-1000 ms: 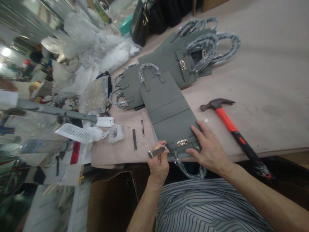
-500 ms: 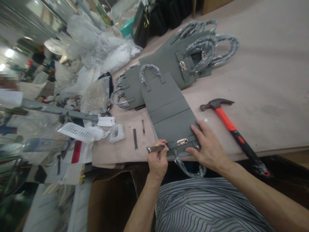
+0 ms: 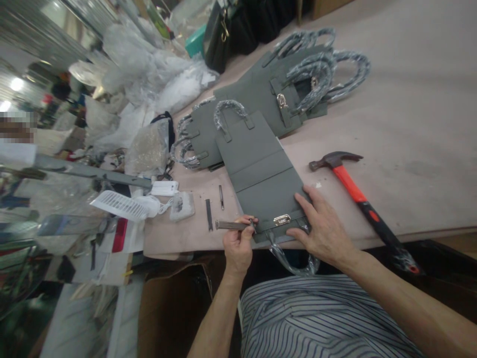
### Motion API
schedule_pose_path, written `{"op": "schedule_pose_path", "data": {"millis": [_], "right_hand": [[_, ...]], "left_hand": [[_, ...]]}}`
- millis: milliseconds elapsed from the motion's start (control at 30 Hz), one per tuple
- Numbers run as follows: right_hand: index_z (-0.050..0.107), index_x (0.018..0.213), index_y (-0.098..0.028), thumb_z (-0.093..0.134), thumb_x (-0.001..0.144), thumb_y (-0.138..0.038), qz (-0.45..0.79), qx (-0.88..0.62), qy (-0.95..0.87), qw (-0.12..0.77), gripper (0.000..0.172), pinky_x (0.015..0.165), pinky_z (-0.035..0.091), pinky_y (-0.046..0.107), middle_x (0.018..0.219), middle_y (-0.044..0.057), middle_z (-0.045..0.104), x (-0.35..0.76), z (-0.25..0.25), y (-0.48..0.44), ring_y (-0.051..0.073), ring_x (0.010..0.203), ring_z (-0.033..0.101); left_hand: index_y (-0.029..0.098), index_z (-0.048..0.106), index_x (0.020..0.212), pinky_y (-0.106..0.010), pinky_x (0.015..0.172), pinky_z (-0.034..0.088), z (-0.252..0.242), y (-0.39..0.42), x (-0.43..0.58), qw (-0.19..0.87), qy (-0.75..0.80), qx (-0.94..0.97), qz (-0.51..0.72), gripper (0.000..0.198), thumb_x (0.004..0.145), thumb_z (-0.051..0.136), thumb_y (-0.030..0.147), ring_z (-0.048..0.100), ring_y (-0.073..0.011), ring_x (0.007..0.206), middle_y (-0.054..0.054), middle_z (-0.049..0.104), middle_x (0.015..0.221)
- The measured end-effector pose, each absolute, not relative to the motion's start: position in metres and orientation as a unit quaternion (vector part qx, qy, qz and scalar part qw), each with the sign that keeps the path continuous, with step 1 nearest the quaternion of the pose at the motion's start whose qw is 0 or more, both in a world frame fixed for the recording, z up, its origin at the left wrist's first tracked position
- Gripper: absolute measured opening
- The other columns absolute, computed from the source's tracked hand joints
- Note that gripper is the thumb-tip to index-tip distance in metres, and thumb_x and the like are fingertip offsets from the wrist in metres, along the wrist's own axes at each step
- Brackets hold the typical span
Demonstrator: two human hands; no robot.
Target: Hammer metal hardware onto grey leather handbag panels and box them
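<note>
A flat grey handbag [image 3: 257,166] lies on the pinkish table [image 3: 410,114], its silver clasp [image 3: 282,219] near the front edge. My right hand [image 3: 322,228] rests flat on the bag beside the clasp, fingers spread. My left hand [image 3: 238,243] is closed on a thin metal tool [image 3: 229,225], whose tip meets the bag's left bottom corner. The bag's plastic-wrapped handle [image 3: 294,263] hangs over the table edge.
A red-handled hammer [image 3: 357,199] lies right of the bag. More grey bags [image 3: 283,84] with wrapped handles are stacked behind. Two small metal punches [image 3: 214,206] lie left of the bag. Plastic bags and clutter [image 3: 149,99] fill the left side.
My left hand has shifted slightly left and up, swinging the metal tool leftwards. My right hand stays on the bag.
</note>
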State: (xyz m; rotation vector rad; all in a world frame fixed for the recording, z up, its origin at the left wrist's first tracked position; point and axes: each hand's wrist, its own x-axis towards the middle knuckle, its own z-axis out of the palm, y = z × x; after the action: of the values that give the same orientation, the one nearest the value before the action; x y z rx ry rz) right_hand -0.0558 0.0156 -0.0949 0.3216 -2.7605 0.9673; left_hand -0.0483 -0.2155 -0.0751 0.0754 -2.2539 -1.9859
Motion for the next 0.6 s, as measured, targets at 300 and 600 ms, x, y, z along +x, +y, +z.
{"op": "schedule_pose_path", "data": {"millis": [300,600], "right_hand": [[0.038,0.151,-0.013,0.06,0.09,-0.056,0.33,0.108,-0.933,0.092,0.078,0.109,0.043,0.063,0.157,0.026,0.032,-0.0559,-0.0937,0.0154,0.045,0.143,0.037],[0.039,0.149,-0.009,0.059,0.09,-0.06,0.332,0.115,-0.932,0.091,0.08,0.108,0.043,0.064,0.157,0.028,0.032,-0.0563,-0.0938,0.0162,0.045,0.143,0.036]], "left_hand": [[0.017,0.066,0.094,-0.033,0.083,0.061,-0.0788,-0.2157,-0.0458,0.097,-0.775,-0.004,-0.625,0.015,0.095,0.064,0.032,0.075,-0.0207,0.093,-0.009,0.071,0.105],[0.018,0.065,0.099,-0.04,0.089,0.061,-0.084,-0.2139,-0.0424,0.134,-0.775,0.001,-0.618,0.013,0.097,0.061,0.03,0.074,-0.0231,0.1,-0.01,0.072,0.11]]}}
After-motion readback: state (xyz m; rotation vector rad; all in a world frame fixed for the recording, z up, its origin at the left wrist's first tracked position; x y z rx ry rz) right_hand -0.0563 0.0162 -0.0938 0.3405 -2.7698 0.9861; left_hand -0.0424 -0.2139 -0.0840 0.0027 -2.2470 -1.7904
